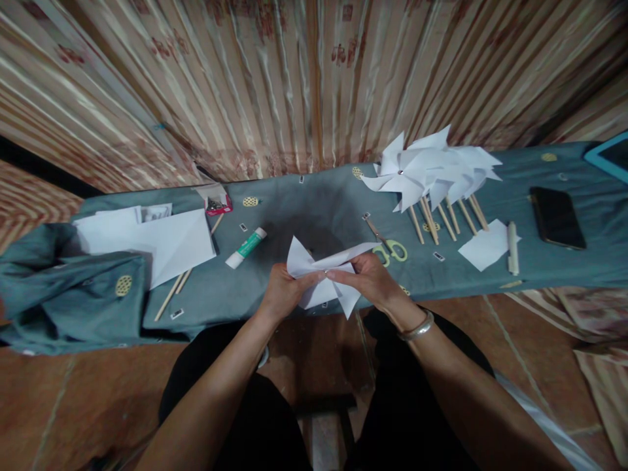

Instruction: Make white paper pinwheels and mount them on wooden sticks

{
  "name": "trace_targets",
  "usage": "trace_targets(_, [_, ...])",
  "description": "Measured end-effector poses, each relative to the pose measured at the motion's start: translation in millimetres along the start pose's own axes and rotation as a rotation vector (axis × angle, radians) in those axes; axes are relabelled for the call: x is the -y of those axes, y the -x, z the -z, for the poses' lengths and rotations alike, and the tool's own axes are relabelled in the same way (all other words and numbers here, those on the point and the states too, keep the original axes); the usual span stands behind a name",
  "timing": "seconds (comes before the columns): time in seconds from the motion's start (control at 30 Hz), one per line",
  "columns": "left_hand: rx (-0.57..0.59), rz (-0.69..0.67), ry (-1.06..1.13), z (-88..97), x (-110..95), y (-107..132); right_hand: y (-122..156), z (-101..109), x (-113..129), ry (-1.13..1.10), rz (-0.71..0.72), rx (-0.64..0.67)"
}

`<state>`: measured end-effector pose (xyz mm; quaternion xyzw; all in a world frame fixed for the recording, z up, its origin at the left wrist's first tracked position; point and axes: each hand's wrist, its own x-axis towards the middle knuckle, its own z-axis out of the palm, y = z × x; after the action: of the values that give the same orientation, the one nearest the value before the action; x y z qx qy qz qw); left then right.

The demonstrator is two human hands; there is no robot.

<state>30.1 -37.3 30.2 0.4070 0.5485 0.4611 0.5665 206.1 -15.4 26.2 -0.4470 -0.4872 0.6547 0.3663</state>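
Between my hands is a white paper pinwheel [338, 302], held over the table's near edge with a small shiny pin at its centre. My left hand [289, 288] grips its left side, thumb pressed close to the pin. From the right, my right hand [369, 278] grips the paper, its thumb also at the pin. Most of my other fingers are hidden behind the paper. Just beyond my right hand lie scissors [392, 249] with yellow-green handles. A green and white glue stick [246, 248] rests to the left of my left hand.
Finished-looking pinwheels [417, 170] on wooden sticks lie at the back right. Nearby are a paper piece [483, 247], a white pen [513, 248] and a phone [558, 218]. At left are paper sheets [176, 242], wooden sticks [169, 296] and a small red box [217, 201] of metal pins.
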Motion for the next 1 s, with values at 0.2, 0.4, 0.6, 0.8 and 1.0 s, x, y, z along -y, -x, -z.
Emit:
trace_targets(0.2, [0.013, -0.006, -0.007, 0.8, 3.2, -0.9, -1.0, -1.1, -1.6, 0.008, 0.037, -0.002])
trace_targets(0.4, [0.022, 0.015, -0.003, -1.1, 3.1, -1.8, -1.3, -1.4, -3.8, -0.028, 0.021, -0.001])
trace_targets(0.6, [0.020, 0.044, 0.008, -1.6, 4.2, -2.4, -2.8, -0.1, -9.3, -0.025, 0.020, -0.006])
trace_targets(0.8, [0.022, 0.021, -0.005, -0.9, 5.4, -3.7, -4.3, 1.1, -7.7, -0.035, -0.002, 0.027])
trace_targets(1.0, [0.011, 0.020, -0.001, -1.6, 4.9, -3.8, -3.8, -0.7, -4.2, -0.054, -0.026, 0.030])
